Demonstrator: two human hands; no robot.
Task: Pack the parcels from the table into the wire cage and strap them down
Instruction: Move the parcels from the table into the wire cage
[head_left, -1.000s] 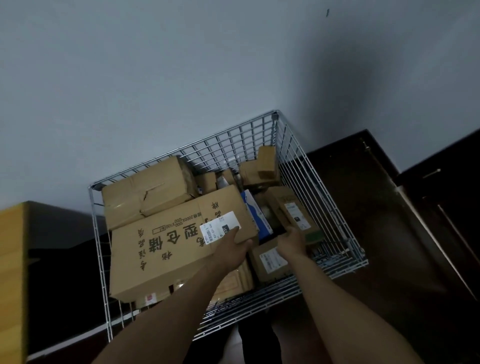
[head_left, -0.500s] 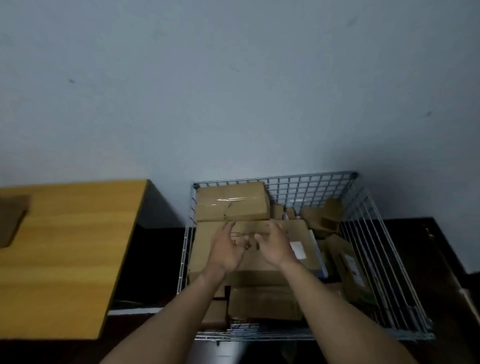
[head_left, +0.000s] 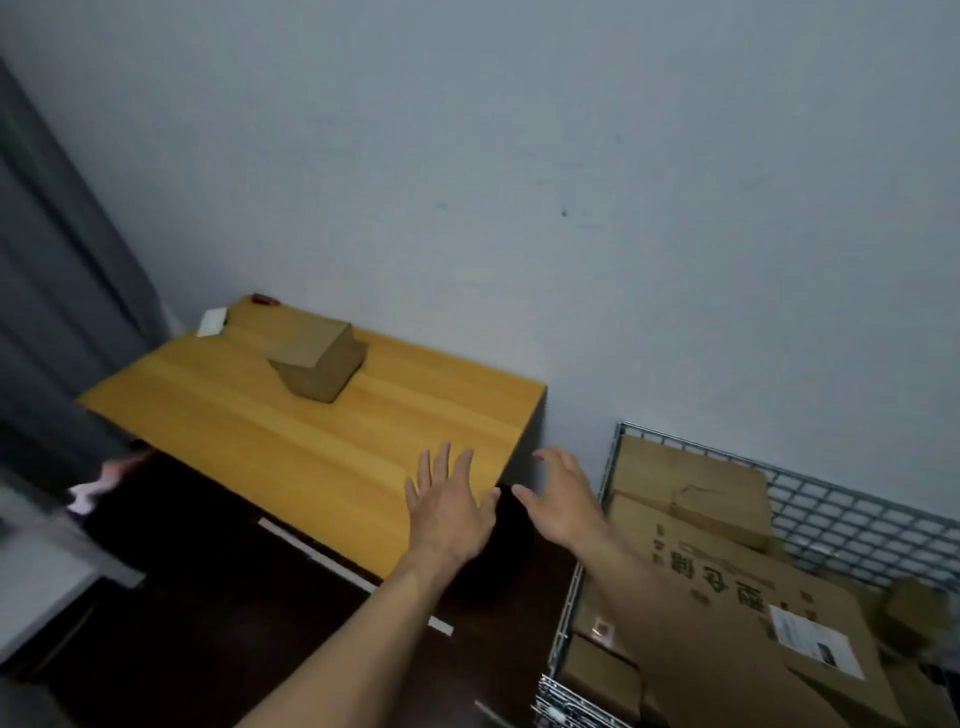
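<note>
**Empty-handed between table and cage**

Reaches out with the left hand (head_left: 447, 506) at frame centre, fingers straight and spread above the wooden table (head_left: 234, 415) corner, gripping nothing. Holds the right hand (head_left: 563, 501) just beside it, fingers spread, loosely bent, likewise empty. Upper left of centre, on the table: one brown parcel (head_left: 317, 358), well apart from both hands. Lower right: wire cage (head_left: 831, 514) filled with cardboard boxes (head_left: 727, 613).
</note>
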